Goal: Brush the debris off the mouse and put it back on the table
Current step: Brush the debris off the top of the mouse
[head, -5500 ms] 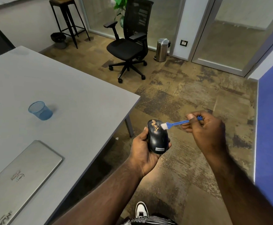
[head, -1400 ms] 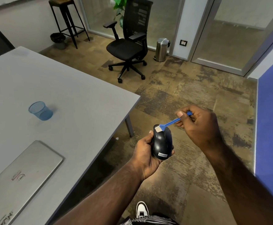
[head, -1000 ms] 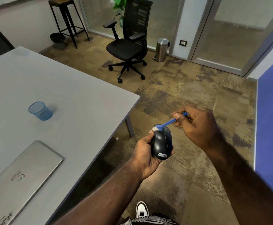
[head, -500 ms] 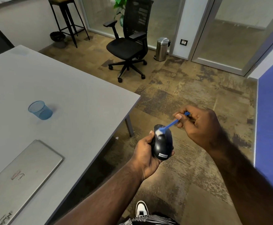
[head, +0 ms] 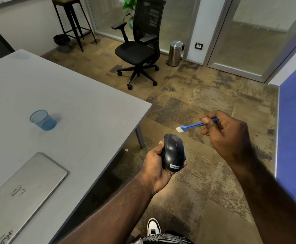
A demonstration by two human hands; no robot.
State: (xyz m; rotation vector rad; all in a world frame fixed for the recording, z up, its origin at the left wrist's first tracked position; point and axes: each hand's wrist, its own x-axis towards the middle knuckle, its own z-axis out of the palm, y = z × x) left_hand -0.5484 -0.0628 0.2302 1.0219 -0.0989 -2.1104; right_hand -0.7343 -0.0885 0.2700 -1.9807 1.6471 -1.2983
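Both hands grip: left hand (head: 158,163) cradles the mouse (head: 173,152); right hand (head: 227,133) pinches the brush (head: 190,126) just above it.

Your counter (head: 69,95) fills the left side, with the mesh cup (head: 43,120) on it and the laptop (head: 20,189) nearer you. Off its right edge, your left hand (head: 158,166) has the mouse (head: 173,152) over the floor (head: 196,95), the brush (head: 193,125) up and right of it, apart, in your right hand (head: 226,136). Office chair (head: 140,46) sits far behind, bin (head: 175,53) to its right.
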